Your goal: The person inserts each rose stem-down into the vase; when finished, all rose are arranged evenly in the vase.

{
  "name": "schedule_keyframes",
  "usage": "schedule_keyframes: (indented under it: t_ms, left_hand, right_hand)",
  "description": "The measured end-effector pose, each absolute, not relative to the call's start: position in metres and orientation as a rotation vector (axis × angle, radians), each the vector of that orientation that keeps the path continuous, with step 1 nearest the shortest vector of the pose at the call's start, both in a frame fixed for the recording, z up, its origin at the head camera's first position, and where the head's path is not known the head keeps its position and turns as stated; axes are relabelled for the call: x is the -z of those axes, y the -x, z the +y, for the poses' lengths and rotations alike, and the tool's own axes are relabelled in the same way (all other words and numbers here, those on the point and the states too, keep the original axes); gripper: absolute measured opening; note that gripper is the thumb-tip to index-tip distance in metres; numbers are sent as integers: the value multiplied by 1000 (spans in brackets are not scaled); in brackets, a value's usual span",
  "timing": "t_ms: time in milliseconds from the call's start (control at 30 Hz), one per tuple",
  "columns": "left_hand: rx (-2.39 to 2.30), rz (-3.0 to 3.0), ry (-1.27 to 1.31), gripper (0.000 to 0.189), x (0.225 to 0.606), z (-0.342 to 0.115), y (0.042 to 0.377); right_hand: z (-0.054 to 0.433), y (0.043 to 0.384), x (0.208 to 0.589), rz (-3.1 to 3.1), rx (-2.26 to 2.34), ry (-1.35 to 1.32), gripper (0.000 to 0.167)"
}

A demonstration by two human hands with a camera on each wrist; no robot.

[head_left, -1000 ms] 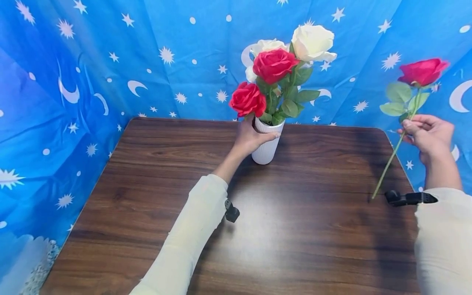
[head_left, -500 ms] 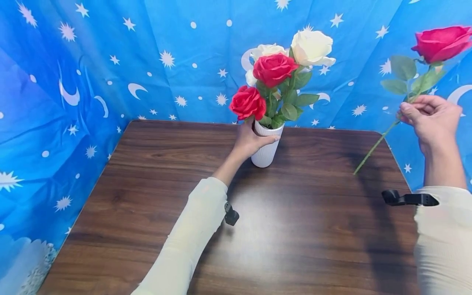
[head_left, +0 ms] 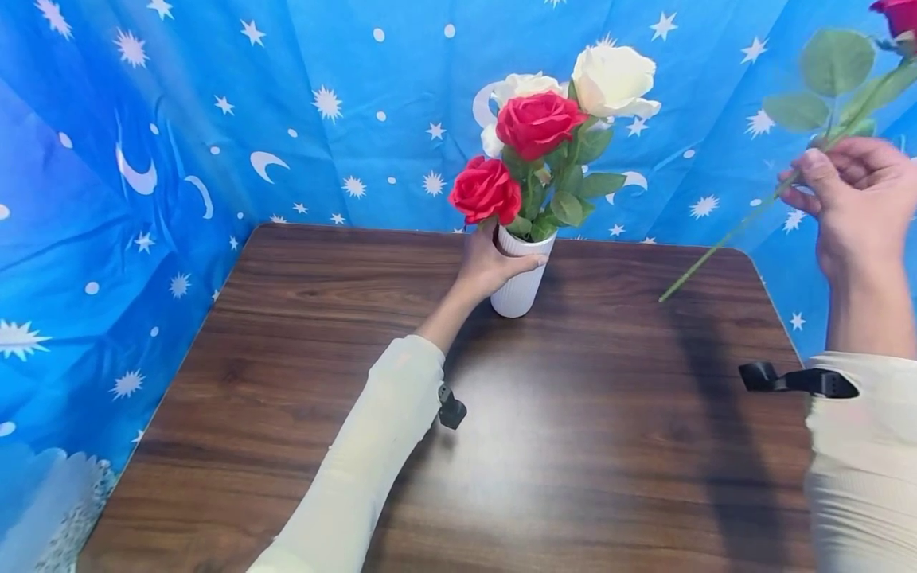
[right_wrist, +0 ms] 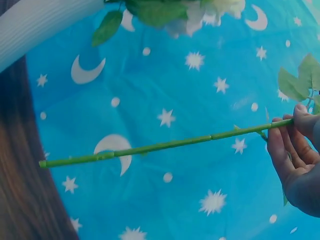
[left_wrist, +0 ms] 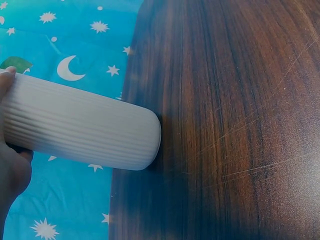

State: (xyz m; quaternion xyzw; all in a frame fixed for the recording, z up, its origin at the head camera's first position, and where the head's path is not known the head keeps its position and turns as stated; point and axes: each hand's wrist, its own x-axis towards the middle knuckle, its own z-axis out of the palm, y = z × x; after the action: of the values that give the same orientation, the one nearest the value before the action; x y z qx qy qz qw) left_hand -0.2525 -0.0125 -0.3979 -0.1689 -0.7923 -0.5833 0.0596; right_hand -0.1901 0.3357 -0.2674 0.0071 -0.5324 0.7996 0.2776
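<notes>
A white ribbed vase (head_left: pixel 517 288) stands near the back edge of the table, holding red roses (head_left: pixel 540 125) and white roses (head_left: pixel 614 81). My left hand (head_left: pixel 489 261) grips the vase just below its rim, thumb across the front; its other fingers are mostly hidden behind. At the right, my right hand (head_left: pixel 863 199) pinches the stem of a single red rose (head_left: pixel 899 17) below its leaves. That bloom is cut off by the head view's edge. In the right wrist view the bare green stem (right_wrist: pixel 170 145) slants away from the fingers, its lower end apart from the vase (right_wrist: pixel 42 25).
The dark wooden table (head_left: pixel 344 334) has its back edge against a blue cloth (head_left: pixel 401 95) printed with stars and moons. A black wrist camera (head_left: pixel 451 407) sits on the left sleeve, another black camera (head_left: pixel 798 380) on the right. White lacy fabric (head_left: pixel 68 509) shows at lower left.
My right hand has risen with the rose, whose bloom moved up and right out of the head view. The stem's lower end has swung up and left. The left hand stays on the vase.
</notes>
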Motion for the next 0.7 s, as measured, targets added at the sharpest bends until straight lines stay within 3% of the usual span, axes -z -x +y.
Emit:
schedule_keyframes:
  t_ms: [700]
  left_hand:
    - [1765,-2367,552,89,396,-12,254]
  right_hand:
    - [294,184,218,-1232,-2204,-187,17]
